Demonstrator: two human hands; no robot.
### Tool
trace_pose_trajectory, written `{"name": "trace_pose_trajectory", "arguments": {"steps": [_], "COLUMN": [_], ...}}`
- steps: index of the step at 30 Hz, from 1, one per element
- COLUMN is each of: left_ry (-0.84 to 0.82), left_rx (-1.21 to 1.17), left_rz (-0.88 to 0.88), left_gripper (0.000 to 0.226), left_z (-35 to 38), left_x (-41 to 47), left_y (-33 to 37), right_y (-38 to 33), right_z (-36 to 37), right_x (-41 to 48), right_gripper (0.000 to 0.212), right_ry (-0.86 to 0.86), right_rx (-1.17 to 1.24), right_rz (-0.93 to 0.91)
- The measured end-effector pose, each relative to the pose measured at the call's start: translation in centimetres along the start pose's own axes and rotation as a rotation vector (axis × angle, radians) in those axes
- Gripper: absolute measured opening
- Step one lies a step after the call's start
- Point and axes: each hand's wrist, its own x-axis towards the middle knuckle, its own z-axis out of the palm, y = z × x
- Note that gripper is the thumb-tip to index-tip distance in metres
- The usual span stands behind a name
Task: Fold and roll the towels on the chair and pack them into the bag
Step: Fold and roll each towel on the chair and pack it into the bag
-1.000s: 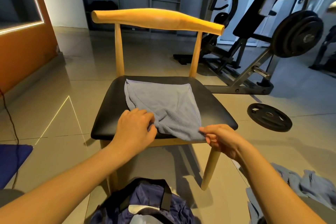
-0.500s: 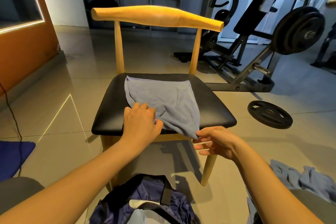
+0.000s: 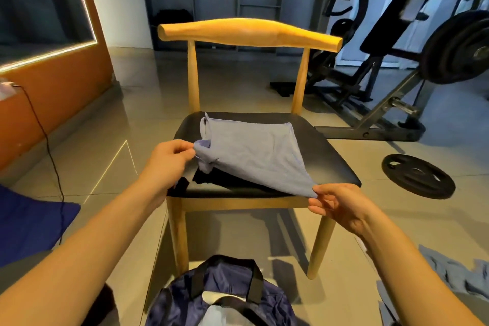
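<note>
Grey-blue towel (image 3: 254, 151) on the black seat of a wooden chair (image 3: 248, 34): far edge flat on the seat near the backrest posts, near edge raised off it. Left hand (image 3: 169, 161): thumb and fingers pinched together on the towel's near-left corner, holding it above the seat's left side, with cloth bunched and drooping just below the pinch. Right hand (image 3: 341, 204): thumb and forefinger clamped on the near-right corner at the seat's front right edge, other fingers loosely curled below. The towel spans between both hands. Dark blue bag (image 3: 225, 296) on the floor in front of the chair, between the forearms, mouth open, black straps across it, something pale inside. More grey-blue towels (image 3: 444, 278) heaped on the floor at right, well apart from the chair. Black weight plate (image 3: 418, 176) flat on the tiles right of the chair, weight machine (image 3: 457, 47) behind it. Blue mat (image 3: 29, 219) at left, black cable (image 3: 50, 145) beside it.
</note>
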Motion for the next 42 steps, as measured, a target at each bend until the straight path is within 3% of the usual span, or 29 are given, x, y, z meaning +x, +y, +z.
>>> {"name": "trace_pose_trajectory", "arguments": {"steps": [4,9,12,16,19,23,28,32,35,39,42], "left_ry": [0.026,0.046,-0.047,-0.261,-0.252,-0.215,-0.03,0.031,-0.091,-0.321,-0.32], "left_rx": [-0.149,-0.09,-0.046,0.334,0.386,0.37,0.71,0.801,0.923,1.107,1.175], "left_rz": [-0.059,0.003,-0.022,-0.129,-0.167,-0.207,0.035,0.387,0.508,0.394,0.342], "left_gripper": [0.025,0.023,0.021,0.01,0.004,0.032,0.029,0.022,0.046,0.074,0.09], "left_z": [-2.7,-2.0,-2.5,-3.6,-3.2,-1.9,-0.9,1.2,3.5,5.0,4.8], "left_x": [1.2,-0.2,-0.6,-1.4,-1.5,-0.9,0.5,2.5,4.8,8.5,10.9], "left_y": [-0.4,-0.7,-1.1,-2.6,-3.6,-5.0,-5.3,-3.1,-2.4,-3.5,-4.1], "right_y": [-0.1,-0.3,-0.3,0.3,0.7,1.1,0.1,-2.3,-3.6,-4.7,-6.7], "right_z": [-0.1,-0.3,-1.0,-1.2,-1.0,-0.9,0.1,2.4,4.3,5.0,4.6], "right_x": [-0.1,-0.1,0.2,0.0,0.0,-0.3,0.8,3.3,5.0,7.4,8.3], "right_gripper": [0.022,0.024,0.023,0.015,0.013,0.011,0.01,0.014,0.019,0.015,0.018], "right_ry": [-0.003,0.011,0.027,0.064,0.075,0.089,0.207,0.263,0.264,0.297,0.226], "right_rx": [0.016,0.049,0.013,-0.167,-0.342,-0.61,-0.794,-0.822,-0.899,-1.104,-1.144], "right_rz": [-0.009,-0.037,-0.045,-0.04,-0.041,-0.062,-0.244,-0.431,-0.449,-0.328,-0.184]}}
